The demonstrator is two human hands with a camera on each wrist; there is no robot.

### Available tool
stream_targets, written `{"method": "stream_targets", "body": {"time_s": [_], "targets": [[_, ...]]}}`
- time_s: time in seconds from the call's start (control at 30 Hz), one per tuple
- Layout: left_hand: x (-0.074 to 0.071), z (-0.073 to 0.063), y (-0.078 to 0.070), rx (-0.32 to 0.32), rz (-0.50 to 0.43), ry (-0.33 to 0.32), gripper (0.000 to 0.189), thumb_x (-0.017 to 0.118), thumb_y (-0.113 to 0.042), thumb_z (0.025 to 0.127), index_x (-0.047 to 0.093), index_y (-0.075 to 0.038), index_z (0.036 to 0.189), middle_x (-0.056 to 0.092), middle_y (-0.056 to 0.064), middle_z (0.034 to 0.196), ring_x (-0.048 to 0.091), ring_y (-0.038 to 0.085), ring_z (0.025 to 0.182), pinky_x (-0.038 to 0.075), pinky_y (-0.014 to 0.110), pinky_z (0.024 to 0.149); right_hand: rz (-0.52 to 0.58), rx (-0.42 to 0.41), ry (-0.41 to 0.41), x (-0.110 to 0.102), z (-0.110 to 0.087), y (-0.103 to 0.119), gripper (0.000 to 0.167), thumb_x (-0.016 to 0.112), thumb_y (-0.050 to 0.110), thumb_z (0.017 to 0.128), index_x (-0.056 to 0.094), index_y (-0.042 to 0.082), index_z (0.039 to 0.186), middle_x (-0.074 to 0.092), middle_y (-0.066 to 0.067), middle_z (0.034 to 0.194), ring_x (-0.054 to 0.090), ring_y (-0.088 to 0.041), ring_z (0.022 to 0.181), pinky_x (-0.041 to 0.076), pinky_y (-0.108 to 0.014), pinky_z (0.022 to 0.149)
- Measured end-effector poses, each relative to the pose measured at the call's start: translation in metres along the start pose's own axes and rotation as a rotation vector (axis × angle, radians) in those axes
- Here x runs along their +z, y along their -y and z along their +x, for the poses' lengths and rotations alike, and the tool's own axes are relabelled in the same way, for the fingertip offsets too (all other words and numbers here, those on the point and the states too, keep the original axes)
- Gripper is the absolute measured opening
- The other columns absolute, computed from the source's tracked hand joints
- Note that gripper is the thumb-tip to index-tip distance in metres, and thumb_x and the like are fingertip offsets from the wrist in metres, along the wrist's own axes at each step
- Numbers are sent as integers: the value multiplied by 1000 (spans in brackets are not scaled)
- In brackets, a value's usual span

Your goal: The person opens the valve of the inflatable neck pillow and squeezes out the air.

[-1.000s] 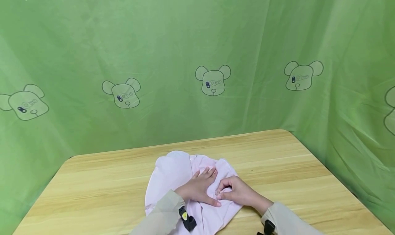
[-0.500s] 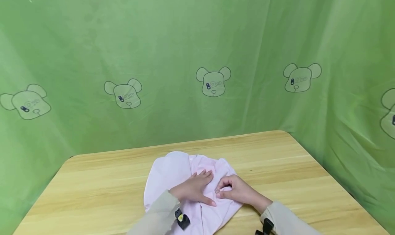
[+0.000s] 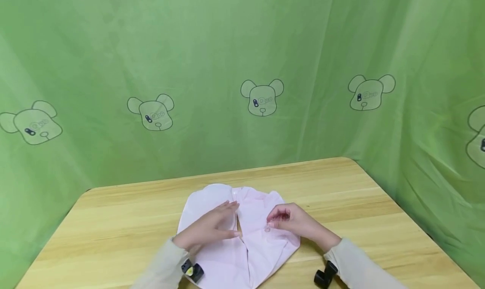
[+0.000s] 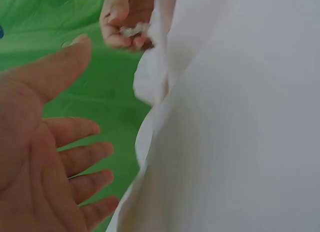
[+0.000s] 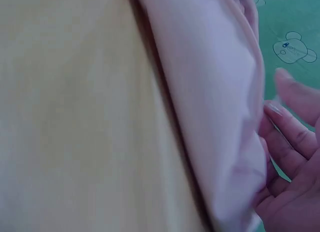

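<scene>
A pale pink, flattened, rounded soft piece (image 3: pixel 212 204) lies wrinkled on the table, with a slit-like gap down its middle showing some wood. In the head view my left hand (image 3: pixel 212 226) is over its left half, fingers extended and thumb spread, holding nothing. The left wrist view shows the left hand (image 4: pixel 45 137) with its fingertips near the pink edge; contact cannot be told. At the right half, my right hand (image 3: pixel 295 221) pinches a small clear valve-like piece (image 3: pixel 267 229) between thumb and fingers. That clear piece (image 4: pixel 132 30) also shows against the right fingers.
The wooden table (image 3: pixel 125 230) extends on both sides of the pink piece, with rounded far corners. Behind and beside it hangs a green curtain (image 3: pixel 204 137) printed with bear heads. Black straps with small devices sit on both wrists.
My left hand has lifted off the right half and moved left, uncovering the middle gap. My right hand has risen slightly, and the clear piece now shows below its fingertips.
</scene>
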State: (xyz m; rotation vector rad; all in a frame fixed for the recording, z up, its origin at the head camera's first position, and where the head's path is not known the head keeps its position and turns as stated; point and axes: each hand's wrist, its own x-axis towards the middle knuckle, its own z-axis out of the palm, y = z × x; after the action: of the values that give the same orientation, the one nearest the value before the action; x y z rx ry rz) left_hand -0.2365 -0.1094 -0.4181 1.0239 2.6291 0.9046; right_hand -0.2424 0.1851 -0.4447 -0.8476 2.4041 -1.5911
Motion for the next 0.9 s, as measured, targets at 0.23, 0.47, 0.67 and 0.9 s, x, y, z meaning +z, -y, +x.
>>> {"method": "stream_targets", "body": {"time_s": [0.23, 0.47, 0.67, 0.9], "targets": [[-23, -27, 23, -70, -117, -233, 74, 67, -34, 86, 33, -9, 146, 39, 9, 147, 36, 29, 134, 26, 47, 110, -80, 89, -196, -26, 3, 2, 14, 67, 12, 86, 67, 1, 95, 66, -7, 85, 54, -11, 73, 46, -22, 65], [-33, -41, 55, -239, -211, -517, 45, 67, -17, 88, 55, -2, 129, 66, 11, 116, 60, 27, 107, 46, 42, 92, -98, 237, -354, -41, 10, -8, 21, 65, 12, 88, 66, -4, 102, 66, -9, 85, 56, -15, 73, 49, -25, 62], [-35, -45, 78, -440, -375, -608, 37, 65, -16, 89, 60, 2, 121, 67, 15, 110, 61, 17, 92, 48, 20, 77, -109, 305, -395, -39, 16, -17, 25, 66, 15, 88, 67, -4, 103, 66, -7, 84, 56, -18, 73, 48, -25, 57], [-40, -42, 94, -514, -472, -628, 38, 63, -18, 91, 59, 5, 121, 66, 16, 108, 61, 17, 90, 50, 24, 77, -157, 287, -392, -40, 30, -23, 23, 66, 16, 88, 68, -3, 101, 67, -7, 86, 57, -16, 75, 48, -24, 61]]}}
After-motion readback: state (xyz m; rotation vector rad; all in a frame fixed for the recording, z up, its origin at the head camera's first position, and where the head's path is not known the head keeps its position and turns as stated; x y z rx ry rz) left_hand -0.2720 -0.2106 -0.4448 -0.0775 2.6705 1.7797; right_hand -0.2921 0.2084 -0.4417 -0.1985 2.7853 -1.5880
